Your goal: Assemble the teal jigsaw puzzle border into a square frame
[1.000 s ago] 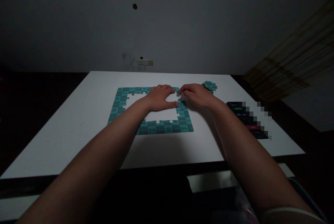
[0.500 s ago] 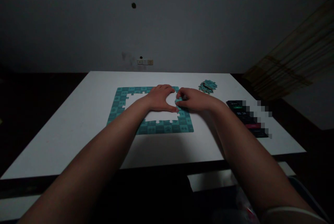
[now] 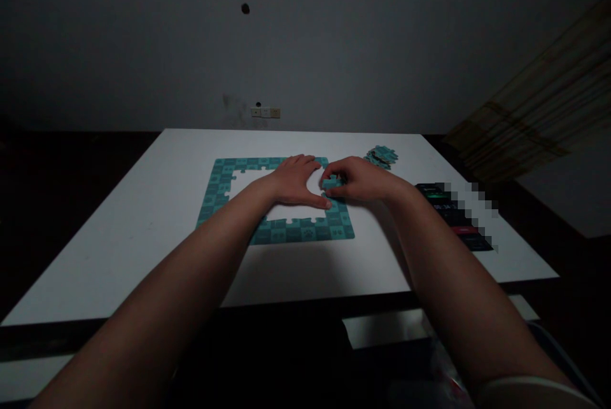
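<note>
A teal jigsaw puzzle border (image 3: 286,231) with a checked pattern and paw prints lies flat on the white table, joined into a frame around a bare white middle. My left hand (image 3: 298,183) rests inside this frame with thumb and fingers spread; its thumb tip touches the inner right edge. Over the frame's right side, my right hand (image 3: 356,178) pinches a teal puzzle piece (image 3: 331,182) between thumb and fingers. The piece appears slightly raised above the border. My right hand hides part of the border beneath it.
A pile of loose puzzle pieces (image 3: 382,156) lies beyond my right hand. A phone (image 3: 453,215) with a lit screen, partly pixelated, is on the right of the white table (image 3: 119,224). A wall with sockets (image 3: 265,112) stands behind; a curtain (image 3: 520,123) hangs at right.
My right hand has lifted and shifted slightly, and the pinched piece now shows more, tilted up from the border. My left thumb has slid a little to the right.
</note>
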Demonstrator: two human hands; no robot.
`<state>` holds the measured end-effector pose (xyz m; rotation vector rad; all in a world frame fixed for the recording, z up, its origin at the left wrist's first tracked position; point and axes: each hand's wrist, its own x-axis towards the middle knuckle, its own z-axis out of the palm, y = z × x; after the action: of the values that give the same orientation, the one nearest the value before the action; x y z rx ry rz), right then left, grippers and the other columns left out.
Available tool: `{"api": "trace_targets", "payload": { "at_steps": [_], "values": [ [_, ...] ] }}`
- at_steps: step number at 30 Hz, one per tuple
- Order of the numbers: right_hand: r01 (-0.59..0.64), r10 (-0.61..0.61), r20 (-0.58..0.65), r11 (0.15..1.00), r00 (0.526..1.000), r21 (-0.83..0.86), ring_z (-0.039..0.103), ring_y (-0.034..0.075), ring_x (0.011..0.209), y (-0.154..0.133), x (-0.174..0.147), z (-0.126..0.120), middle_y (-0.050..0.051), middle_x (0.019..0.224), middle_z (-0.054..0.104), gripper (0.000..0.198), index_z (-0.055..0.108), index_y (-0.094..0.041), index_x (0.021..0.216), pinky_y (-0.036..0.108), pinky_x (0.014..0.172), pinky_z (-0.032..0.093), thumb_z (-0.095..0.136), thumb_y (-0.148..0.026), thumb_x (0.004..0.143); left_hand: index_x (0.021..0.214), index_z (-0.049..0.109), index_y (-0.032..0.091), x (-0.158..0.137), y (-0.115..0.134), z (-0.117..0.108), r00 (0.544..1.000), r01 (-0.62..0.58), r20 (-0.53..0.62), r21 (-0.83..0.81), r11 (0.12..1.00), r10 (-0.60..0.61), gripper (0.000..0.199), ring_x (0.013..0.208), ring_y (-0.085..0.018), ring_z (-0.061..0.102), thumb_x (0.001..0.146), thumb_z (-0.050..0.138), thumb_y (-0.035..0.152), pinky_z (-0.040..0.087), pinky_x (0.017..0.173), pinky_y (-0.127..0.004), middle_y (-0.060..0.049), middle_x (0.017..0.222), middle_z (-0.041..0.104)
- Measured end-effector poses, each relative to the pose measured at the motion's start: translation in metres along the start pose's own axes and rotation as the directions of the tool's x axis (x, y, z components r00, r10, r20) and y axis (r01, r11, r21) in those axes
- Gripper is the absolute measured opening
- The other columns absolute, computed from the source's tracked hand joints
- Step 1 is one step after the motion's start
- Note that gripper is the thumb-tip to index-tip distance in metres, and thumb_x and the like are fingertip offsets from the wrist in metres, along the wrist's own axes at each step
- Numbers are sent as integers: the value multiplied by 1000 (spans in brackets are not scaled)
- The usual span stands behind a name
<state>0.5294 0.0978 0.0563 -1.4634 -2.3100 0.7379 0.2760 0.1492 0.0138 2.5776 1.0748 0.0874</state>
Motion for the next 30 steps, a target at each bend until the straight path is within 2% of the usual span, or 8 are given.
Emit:
{"api": "trace_targets", "payload": {
  "at_steps": [5,10,14,17,20,24,30],
  "values": [
    [15,-14,19,999,1000,-43,82,30,92,3,2,0,3,105,96,21,97,-30,104,43,93,61,97,-19,85,203,47,32,-2,4,1,999,-7,35,7,1000,7,144,205,-52,25,86,100,96,28,165,-71,-19,218,34],
    [2,-1,44,1000,999,-31,74,25,81,-2,0,-1,0,85,86,11,91,-29,96,40,80,54,92,-21,88,200,50,32,-2,3,2,999,-17,32,-4,1000,17,141,204,-51,29,84,99,97,30,164,-72,-18,216,39],
    [-1,2,45,1000,999,-18,70,24,80,-5,-1,-1,1,81,81,9,83,-26,89,40,78,50,90,-22,92,200,50,29,-1,3,3,1000,-17,24,-10,1000,17,141,202,-53,31,85,100,95,32,162,-75,-21,214,42],
    [-31,32,24,998,999,-48,70,25,82,-5,0,-1,1,82,80,22,76,-28,88,41,81,52,96,-24,93,201,47,29,-2,5,3,1000,-8,27,-17,1000,8,142,201,-56,32,86,101,93,34,161,-77,-21,214,43],
    [-62,63,22,996,998,-61,70,25,84,-4,0,-1,2,84,80,28,73,-29,88,42,84,51,98,-22,96,202,45,24,-3,6,2,999,1,38,-18,1000,-1,145,201,-55,30,88,101,93,34,162,-73,-22,216,39],
    [-80,80,14,996,997,-37,68,24,79,-5,-2,-2,1,80,78,33,70,-29,84,43,79,49,100,-17,95,202,44,27,-4,9,0,999,11,52,-23,1000,-10,144,202,-54,27,88,100,93,32,163,-72,-18,218,34],
    [-58,59,24,997,998,-59,71,25,83,-2,1,-3,3,87,83,25,73,-29,88,44,81,50,97,-27,97,201,46,27,-3,10,0,998,16,62,-36,999,-14,141,203,-57,27,88,104,89,33,163,-76,-21,218,34]
  ]
}}
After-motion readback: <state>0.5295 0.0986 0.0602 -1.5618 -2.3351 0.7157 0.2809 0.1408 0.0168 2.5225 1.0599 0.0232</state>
